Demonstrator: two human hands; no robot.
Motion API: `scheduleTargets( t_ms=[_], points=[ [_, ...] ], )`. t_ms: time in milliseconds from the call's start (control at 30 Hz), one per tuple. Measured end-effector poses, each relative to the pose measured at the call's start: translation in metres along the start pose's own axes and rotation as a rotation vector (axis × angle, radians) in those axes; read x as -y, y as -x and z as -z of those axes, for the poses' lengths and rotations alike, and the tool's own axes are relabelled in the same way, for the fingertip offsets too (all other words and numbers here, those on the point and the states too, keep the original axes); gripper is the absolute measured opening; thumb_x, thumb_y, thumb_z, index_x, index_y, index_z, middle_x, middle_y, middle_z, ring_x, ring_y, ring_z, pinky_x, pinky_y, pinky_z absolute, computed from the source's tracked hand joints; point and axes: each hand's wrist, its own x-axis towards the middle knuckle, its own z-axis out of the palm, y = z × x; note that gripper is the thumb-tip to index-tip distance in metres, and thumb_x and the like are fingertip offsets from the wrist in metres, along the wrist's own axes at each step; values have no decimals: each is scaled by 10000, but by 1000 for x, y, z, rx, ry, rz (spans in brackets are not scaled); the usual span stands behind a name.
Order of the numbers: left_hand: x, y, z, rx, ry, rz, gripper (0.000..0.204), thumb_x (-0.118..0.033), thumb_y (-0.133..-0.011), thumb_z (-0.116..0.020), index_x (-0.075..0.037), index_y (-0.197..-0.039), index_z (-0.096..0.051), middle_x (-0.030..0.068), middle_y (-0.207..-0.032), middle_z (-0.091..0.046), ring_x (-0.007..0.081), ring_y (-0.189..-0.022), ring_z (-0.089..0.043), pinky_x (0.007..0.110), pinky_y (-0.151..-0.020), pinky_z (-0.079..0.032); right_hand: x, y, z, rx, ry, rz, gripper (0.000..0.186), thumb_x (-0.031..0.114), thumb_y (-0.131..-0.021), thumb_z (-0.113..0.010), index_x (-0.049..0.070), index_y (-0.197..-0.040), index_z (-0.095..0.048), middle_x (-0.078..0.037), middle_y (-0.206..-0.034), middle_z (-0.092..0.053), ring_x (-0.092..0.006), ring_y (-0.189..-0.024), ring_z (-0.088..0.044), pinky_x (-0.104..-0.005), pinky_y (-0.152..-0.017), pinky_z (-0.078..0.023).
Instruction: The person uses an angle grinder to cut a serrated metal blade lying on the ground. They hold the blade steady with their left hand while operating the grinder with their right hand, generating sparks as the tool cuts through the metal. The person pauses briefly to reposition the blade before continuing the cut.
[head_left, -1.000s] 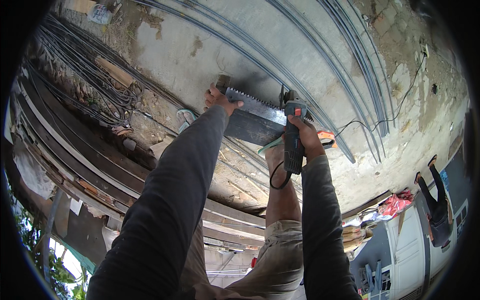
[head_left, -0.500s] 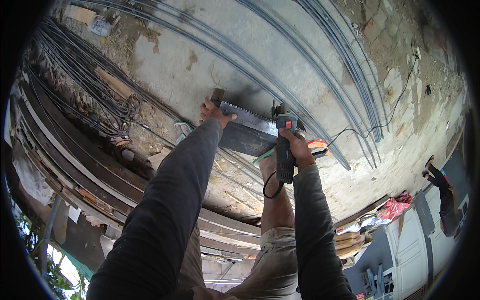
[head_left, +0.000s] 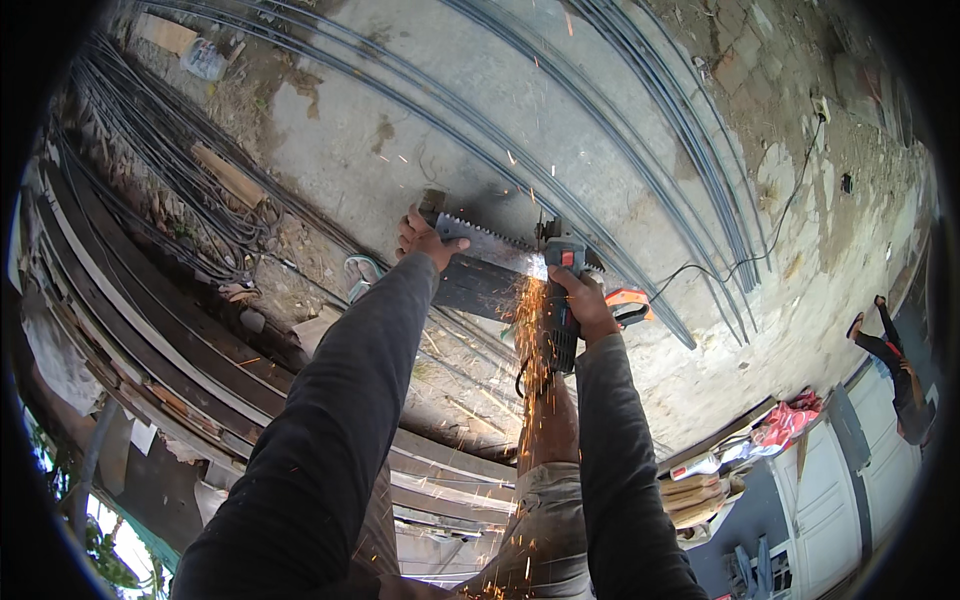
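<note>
My right hand (head_left: 590, 306) is wrapped around an angle grinder (head_left: 566, 252) with a red patch on its head. Its disc meets the toothed edge of a hand saw (head_left: 490, 248), and a bright glow with orange sparks (head_left: 533, 325) streams down toward my leg. My left hand (head_left: 424, 241) grips the far left end of the saw blade, close to a small dark block (head_left: 433, 200). The saw's orange and black handle (head_left: 630, 297) sticks out right of the grinder. Beneath the blade lies a dark board (head_left: 480, 287).
Long steel bars (head_left: 600, 110) run across the concrete floor ahead. A black power cord (head_left: 745, 262) leads right. Bundled dark rods (head_left: 180, 150) and stacked planks (head_left: 180, 340) lie left. Another person (head_left: 895, 375) is at the far right, near white doors (head_left: 820, 500).
Sparks now fly from the grinder's disc where there were none before. Both hands and the saw appear slightly further left in the picture.
</note>
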Motion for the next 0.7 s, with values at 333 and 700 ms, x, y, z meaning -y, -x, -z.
scheduleTargets(
  t_ms=[333, 700],
  points=[
    [-10, 23, 22, -158, -212, -360, 957, -470, -677, -900, -225, -1447, -386, 78, -1545, -327, 334, -1391, -375, 538, -1114, -340, -12, 45, 6, -97, -369, 81, 406, 294, -886, -758, -8, -1091, -580, -125, -864, -669, -230, -632, -675, -363, -571, -587],
    [13, -44, 9, -75, 101, -583, 437, -327, -754, -856, -27, -1048, -737, 156, -1037, -694, 337, -975, -662, 435, -884, -507, -28, 91, 39, -220, -539, 271, 455, 370, -924, -707, -35, -1104, -603, -148, -913, -690, -244, -701, -702, -365, -632, -610]
  ],
)
